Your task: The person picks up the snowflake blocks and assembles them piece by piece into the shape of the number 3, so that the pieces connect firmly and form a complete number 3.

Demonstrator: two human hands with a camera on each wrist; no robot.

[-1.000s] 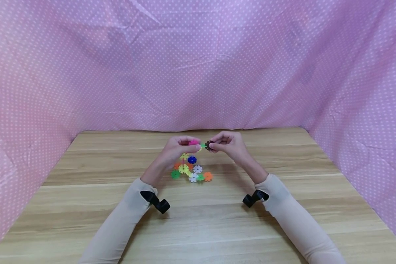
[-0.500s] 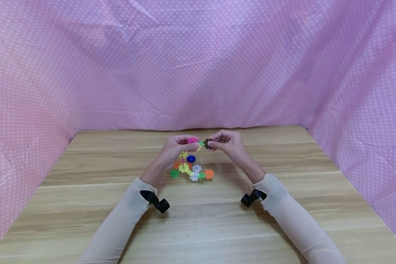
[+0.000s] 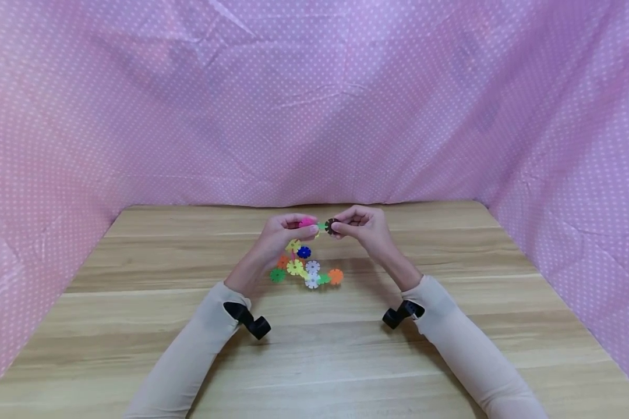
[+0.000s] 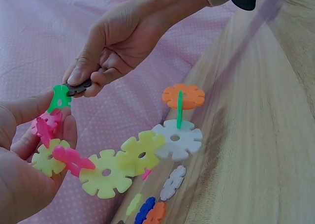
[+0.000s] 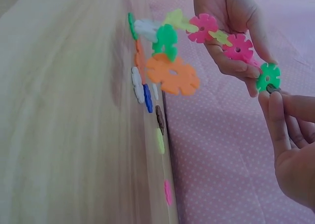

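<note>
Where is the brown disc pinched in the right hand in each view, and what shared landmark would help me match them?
Head: brown disc, near centre, slightly right and below.
Left wrist: brown disc, left part, slightly above mid-height.
Right wrist: brown disc, right part, slightly above mid-height, only partly visible.
Shared landmark: the green disc meeting it.
</note>
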